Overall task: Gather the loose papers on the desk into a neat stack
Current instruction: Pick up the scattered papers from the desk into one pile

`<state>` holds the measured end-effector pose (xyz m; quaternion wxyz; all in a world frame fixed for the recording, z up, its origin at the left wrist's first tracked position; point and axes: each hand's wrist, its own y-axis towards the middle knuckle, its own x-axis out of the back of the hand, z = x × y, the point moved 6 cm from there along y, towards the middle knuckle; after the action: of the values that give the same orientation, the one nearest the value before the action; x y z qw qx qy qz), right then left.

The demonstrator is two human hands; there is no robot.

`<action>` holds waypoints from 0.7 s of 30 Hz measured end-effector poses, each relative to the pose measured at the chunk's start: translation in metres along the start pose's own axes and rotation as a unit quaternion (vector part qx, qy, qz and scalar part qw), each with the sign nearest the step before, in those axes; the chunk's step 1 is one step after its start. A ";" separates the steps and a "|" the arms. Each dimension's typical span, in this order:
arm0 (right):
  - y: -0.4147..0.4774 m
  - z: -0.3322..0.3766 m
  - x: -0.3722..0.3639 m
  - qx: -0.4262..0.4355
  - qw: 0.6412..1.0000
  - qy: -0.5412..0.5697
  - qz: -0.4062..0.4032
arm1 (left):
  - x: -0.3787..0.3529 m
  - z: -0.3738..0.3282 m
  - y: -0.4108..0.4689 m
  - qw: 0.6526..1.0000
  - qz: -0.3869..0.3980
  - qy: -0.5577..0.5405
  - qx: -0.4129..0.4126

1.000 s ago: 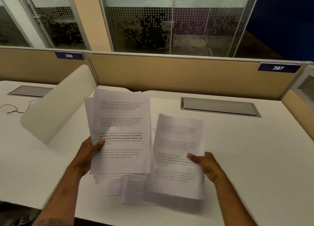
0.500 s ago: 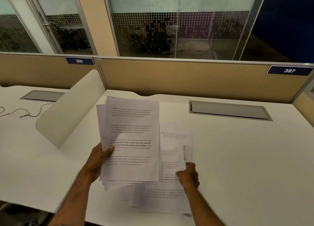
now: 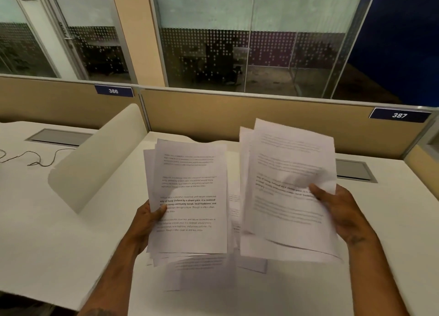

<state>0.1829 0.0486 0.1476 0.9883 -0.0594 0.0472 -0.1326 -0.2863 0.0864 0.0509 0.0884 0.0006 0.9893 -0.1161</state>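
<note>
My left hand (image 3: pixel 148 223) grips a sheaf of printed papers (image 3: pixel 190 196) by its left edge, held up above the white desk (image 3: pixel 71 244). My right hand (image 3: pixel 337 211) holds a second bunch of printed sheets (image 3: pixel 285 189) by the right edge, lifted and tilted, blurred by motion. The two bunches are side by side and apart. Loose sheets (image 3: pixel 202 273) still lie flat on the desk below, partly hidden by the held papers.
A cream curved divider (image 3: pixel 95 163) stands on the left. A tan partition (image 3: pixel 237 116) with number plates 386 and 387 runs along the back. A grey cable hatch (image 3: pixel 354 170) sits behind the right bunch; a thin cable (image 3: pixel 35 158) lies far left.
My right hand went down onto the loose sheets on the desk, then lifted a bunch of them up and to the right. My left hand kept its sheaf held up.
</note>
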 end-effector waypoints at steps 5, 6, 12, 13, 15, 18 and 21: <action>-0.001 -0.033 -0.067 -0.044 0.994 0.056 0.085 | -0.026 0.001 0.001 0.999 0.034 0.022 -0.007; -0.001 -0.045 -0.082 -0.055 0.992 0.063 0.091 | -0.033 0.002 0.000 0.999 0.040 0.024 -0.005; -0.003 -0.093 -0.142 -0.088 0.990 0.063 0.087 | -0.062 0.000 -0.008 0.997 0.059 0.047 -0.012; -0.004 -0.098 -0.146 -0.091 0.991 0.057 0.077 | -0.060 0.002 -0.007 0.998 0.048 0.048 -0.001; -0.007 -0.103 -0.149 -0.085 0.995 0.029 0.049 | -0.052 0.011 -0.006 0.999 0.014 0.023 0.044; -0.011 -0.106 -0.155 -0.074 0.997 -0.019 0.010 | -0.051 0.021 -0.006 0.996 0.047 -0.018 0.073; -0.012 -0.108 -0.162 -0.064 0.997 -0.047 0.010 | -0.050 0.019 -0.010 0.996 0.078 0.045 0.027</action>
<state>0.0120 0.0688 0.0547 0.9848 -0.1283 0.0098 -0.1168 -0.2343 0.0737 0.0436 0.0529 0.0850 0.9857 -0.1353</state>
